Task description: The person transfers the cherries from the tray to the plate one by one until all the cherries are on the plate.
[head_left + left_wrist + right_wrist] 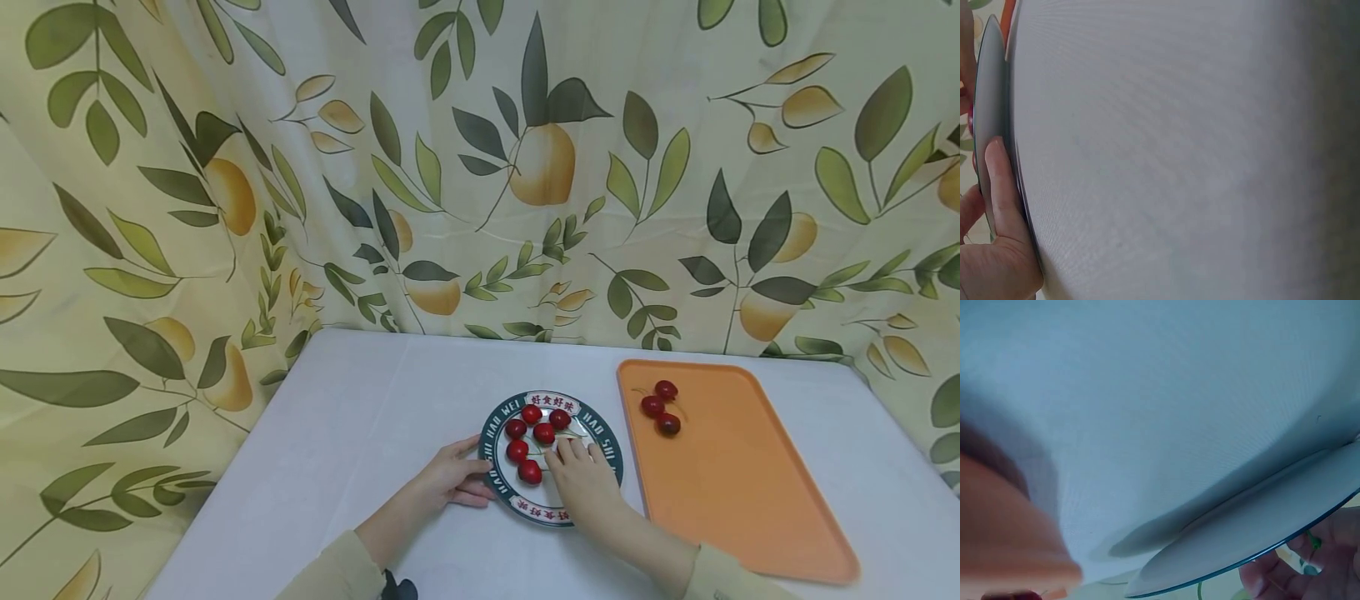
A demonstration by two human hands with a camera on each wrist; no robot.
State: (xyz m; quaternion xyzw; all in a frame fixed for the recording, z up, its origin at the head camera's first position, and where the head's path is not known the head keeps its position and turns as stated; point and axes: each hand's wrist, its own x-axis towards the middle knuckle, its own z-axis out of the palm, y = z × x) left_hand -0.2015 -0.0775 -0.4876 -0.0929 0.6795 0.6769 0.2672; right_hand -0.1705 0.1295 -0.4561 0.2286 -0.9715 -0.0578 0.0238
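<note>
A round white plate [550, 493] with a dark green lettered rim holds several red cherries [530, 472] with thin green stems. My left hand [459, 477] grips the plate's left rim. In the left wrist view, its thumb is at the edge and a finger [1004, 187] lies under the plate, whose near side is tilted up off the cloth. My right hand [583, 479] reaches over the plate's right part, fingertips bent down among the cherries. A green stem [1314, 540] shows between its fingers in the right wrist view; the cherry there is mostly hidden by the hand.
To the right of the plate lies an orange tray [738, 467] with three cherries [653, 406] near its far left corner. A white cloth [390, 400] covers the table. Behind hangs a leaf-and-fruit patterned curtain [525, 250]. A small black object [399, 587] sits by the left sleeve.
</note>
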